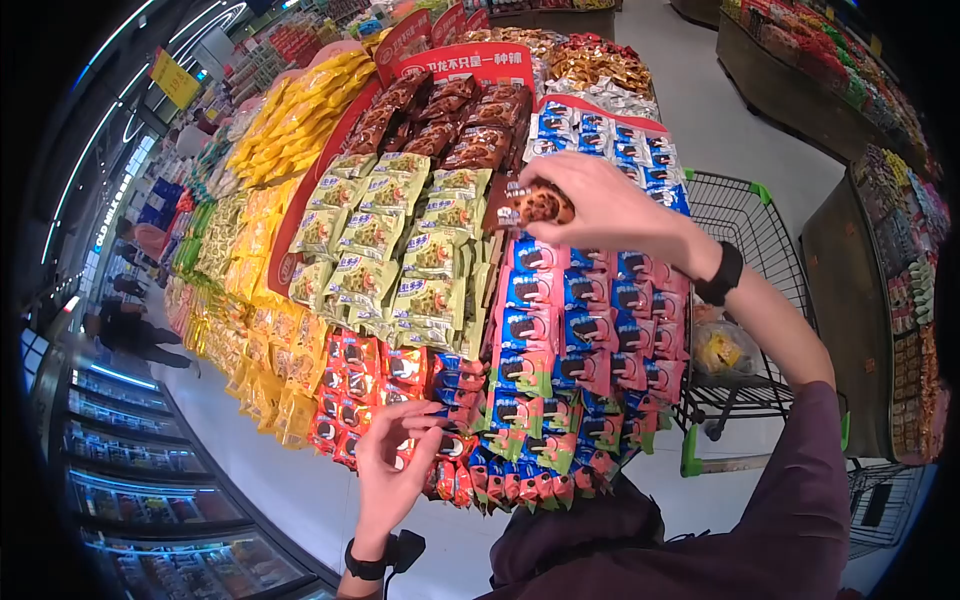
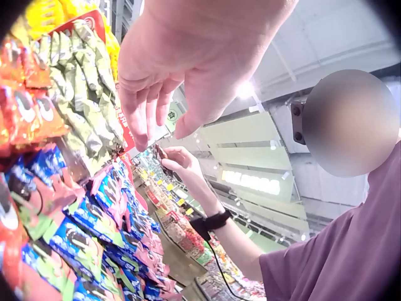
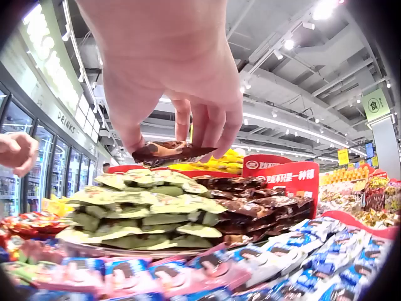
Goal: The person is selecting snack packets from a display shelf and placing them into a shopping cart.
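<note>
A brown snack packet is pinched by my right hand above the sales display. The right wrist view shows the packet lying nearly flat between thumb and fingertips, over piles of pale green packets and dark brown packets. My left hand hovers by the near edge of the display, beside red packets and pink-and-blue packets. Its fingers are loosely bent and hold nothing, as the left wrist view of this hand also shows.
A shopping cart with a bagged yellow item stands right of the display. Red sign boards rise at the back. Yellow packets fill the left side. Glass-fronted coolers line the far left, and another shelf stands far right.
</note>
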{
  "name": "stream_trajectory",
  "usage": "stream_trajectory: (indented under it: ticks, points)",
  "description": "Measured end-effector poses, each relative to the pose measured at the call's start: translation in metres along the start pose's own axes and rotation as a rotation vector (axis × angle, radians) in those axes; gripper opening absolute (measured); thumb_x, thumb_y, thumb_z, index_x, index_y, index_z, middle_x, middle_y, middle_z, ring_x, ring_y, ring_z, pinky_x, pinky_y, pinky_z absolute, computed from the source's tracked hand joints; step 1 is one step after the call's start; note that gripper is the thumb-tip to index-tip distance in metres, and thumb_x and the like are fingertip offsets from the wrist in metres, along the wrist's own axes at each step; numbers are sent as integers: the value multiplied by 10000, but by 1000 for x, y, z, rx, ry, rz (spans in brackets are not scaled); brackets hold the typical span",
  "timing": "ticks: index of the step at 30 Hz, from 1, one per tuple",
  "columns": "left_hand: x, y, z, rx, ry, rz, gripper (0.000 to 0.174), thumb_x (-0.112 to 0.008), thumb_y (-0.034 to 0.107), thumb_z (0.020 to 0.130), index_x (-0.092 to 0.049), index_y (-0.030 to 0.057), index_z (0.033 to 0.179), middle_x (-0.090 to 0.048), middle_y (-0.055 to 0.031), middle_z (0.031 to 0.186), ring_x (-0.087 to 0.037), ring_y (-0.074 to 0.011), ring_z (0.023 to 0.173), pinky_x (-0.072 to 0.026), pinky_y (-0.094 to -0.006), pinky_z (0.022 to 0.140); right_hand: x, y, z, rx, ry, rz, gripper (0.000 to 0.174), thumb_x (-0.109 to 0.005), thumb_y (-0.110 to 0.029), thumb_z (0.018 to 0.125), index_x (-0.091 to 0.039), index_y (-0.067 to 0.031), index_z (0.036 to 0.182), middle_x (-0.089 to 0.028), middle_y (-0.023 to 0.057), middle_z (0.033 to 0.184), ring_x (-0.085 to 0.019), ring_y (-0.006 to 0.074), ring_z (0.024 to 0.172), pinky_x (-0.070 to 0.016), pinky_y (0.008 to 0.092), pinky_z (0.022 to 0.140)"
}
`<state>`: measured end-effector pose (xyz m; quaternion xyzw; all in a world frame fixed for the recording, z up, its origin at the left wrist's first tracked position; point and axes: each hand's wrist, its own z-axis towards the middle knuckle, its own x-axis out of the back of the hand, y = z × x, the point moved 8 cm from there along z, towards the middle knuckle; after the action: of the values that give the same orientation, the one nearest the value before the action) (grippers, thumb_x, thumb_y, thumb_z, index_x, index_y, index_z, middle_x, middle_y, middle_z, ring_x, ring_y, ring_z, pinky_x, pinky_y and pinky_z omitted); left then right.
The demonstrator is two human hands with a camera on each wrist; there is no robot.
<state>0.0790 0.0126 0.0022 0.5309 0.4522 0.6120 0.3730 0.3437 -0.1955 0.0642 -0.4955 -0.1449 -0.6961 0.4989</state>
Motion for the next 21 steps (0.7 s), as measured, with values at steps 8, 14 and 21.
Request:
stream_trajectory:
  ticks: [8,14,21]
  points:
    - [0,50,52,-95,17,215,265,-668,-58,853,-617,-32,1111,-704,-117,1059,-685,-146,898,-548,-279,788,-48,110,141,28,129,-122,442,-720,-298,796,-611,-48,1144,-658,165,1047,-624,348,1028,-499,456,876]
    - [7,56,62,-129,20,274,304,-698,-64,810,-631,-29,1104,-708,-116,1045,-684,-155,878,-549,-281,773,-99,120,207,79,64,-225,391,-716,-246,808,-659,-49,1140,-685,175,1035,-631,346,1029,-510,462,891]
    - [27,46,64,-89,78,289,288,-683,-69,820,-619,-46,1100,-688,-144,1081,-681,-175,927,-551,-293,795,-132,118,218,118,9,-269,323,-653,-355,910,-714,-118,1120,-708,148,993,-648,336,1008,-500,455,910]
